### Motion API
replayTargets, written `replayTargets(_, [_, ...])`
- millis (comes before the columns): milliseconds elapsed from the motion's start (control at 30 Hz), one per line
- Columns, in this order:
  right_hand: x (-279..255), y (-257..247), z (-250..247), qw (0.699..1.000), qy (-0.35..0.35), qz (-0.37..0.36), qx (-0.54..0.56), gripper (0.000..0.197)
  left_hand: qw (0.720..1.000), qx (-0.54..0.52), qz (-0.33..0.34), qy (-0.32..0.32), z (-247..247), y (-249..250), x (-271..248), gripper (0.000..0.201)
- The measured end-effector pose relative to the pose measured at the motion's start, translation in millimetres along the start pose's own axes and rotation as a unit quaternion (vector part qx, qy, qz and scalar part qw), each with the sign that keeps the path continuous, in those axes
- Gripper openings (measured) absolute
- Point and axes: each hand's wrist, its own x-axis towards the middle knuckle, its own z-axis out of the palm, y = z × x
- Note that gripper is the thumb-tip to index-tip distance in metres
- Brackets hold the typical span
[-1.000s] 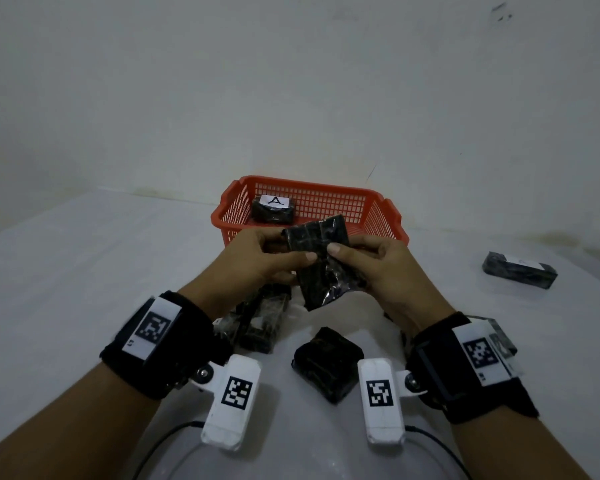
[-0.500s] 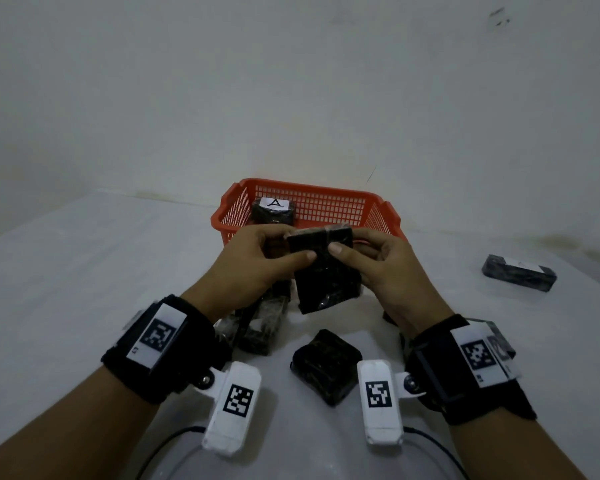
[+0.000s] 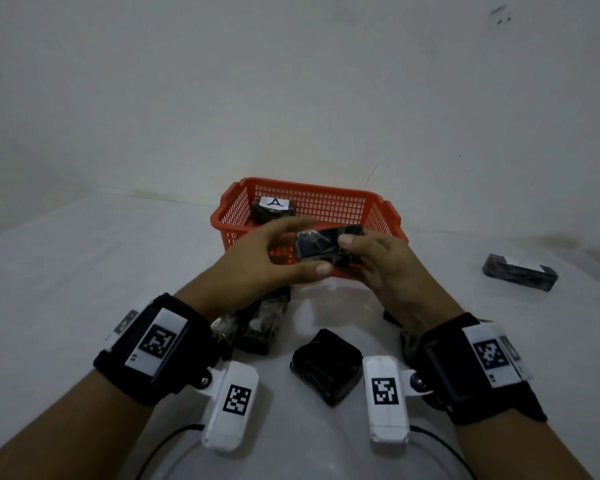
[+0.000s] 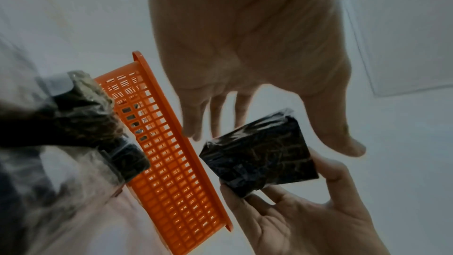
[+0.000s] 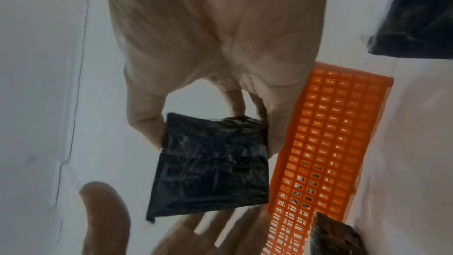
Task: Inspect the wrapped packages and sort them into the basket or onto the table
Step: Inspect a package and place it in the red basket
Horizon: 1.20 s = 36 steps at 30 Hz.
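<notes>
Held package: a dark wrapped package (image 3: 329, 244) is sitting in mid-air just in front of the red basket (image 3: 388, 216), above the white table (image 3: 84, 271).
Long axis: it is running roughly left to right in the head view, with a narrow edge face turning toward the camera.
Right hand: the right hand (image 3: 378, 268) is pinching the package, thumb on one edge and fingers curling round the opposite edge, as the right wrist view shows (image 5: 210, 164).
Left hand: the left hand (image 3: 257, 268) is hovering beside the package with fingers straight and spread, clear of the wrap in the left wrist view (image 4: 259, 152); the thumb is reaching under it.
In basket: a package labelled A (image 3: 273, 208) is lying inside at the back left.
On table: a dark block (image 3: 324, 370) is resting between the wrists, a cluster (image 3: 257, 327) is showing under the left wrist, and a long package (image 3: 520, 277) is lying well apart at far right.
</notes>
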Motion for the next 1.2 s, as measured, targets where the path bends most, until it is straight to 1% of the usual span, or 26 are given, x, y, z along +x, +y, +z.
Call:
replayTargets(33, [0,0,-1,1.0,-0.006,-0.011,0.001,0.035,0.999,-0.003,-0.022,-0.03,1,-1,0,0.059])
replayTargets(67, [1,1,-2,1.0,-0.009,-0.018,-0.001,0.031,0.998,-0.009,-0.03,-0.047,2,-2,1,0.054])
replayTargets(133, [2,3,-3,1.0,-0.014,-0.022,-0.006,0.03,0.998,-0.031,-0.037,-0.035,4,-2,1,0.045])
replayTargets(167, [2,4,-2,1.0,-0.016,-0.017,-0.006,0.034,0.998,-0.04,-0.039,-0.02,5,-3,2,0.046])
replayTargets(233, [3,4,-1,1.0,-0.02,-0.004,-0.004,0.042,0.999,-0.038,-0.035,-0.004,4,-6,4,0.056])
replayTargets(333, [2,2,-2,1.0,-0.022,-0.002,-0.016,0.036,0.998,-0.04,-0.05,-0.005,2,-11,5,0.075])
replayTargets(433, [0,0,-5,0.999,-0.013,-0.007,-0.032,0.048,0.997,-0.055,-0.049,-0.02,2,-11,3,0.082])
replayTargets(500, [-1,0,-6,0.999,-0.019,-0.001,-0.034,0.052,0.997,-0.059,-0.048,0.002,1,-11,4,0.086])
replayTargets(567, [-2,-1,-8,0.999,-0.034,0.011,-0.028,0.057,0.996,-0.066,-0.055,0.021,-1,-11,4,0.088])
replayTargets(700, [-2,-2,-11,0.999,-0.029,0.007,-0.041,0.056,0.996,-0.062,-0.067,-0.014,-3,-7,1,0.09])
replayTargets(833, [-2,-1,-11,0.999,-0.039,0.013,-0.028,0.063,0.997,-0.048,-0.063,0.006,-4,-5,2,0.086])
replayTargets(967, [-3,-2,-10,0.999,-0.024,0.002,-0.039,0.057,0.996,-0.051,-0.074,-0.03,-6,-2,0,0.093])
replayTargets(1000, [-3,-1,-10,0.999,-0.02,-0.002,-0.043,0.057,0.996,-0.046,-0.07,-0.026,-6,-2,0,0.092])
replayTargets(1067, [-3,0,-9,0.999,-0.018,0.001,-0.034,0.061,0.997,-0.038,-0.061,0.004,-5,-2,0,0.092])
replayTargets(1133, [-4,-2,-7,1.0,-0.019,0.022,-0.011,0.067,0.997,-0.036,-0.053,0.036,-4,-4,1,0.093])
replayTargets(1200, [-5,-6,-2,0.998,-0.039,0.047,0.012,0.061,0.998,-0.037,-0.043,0.035,-4,-6,2,0.098])
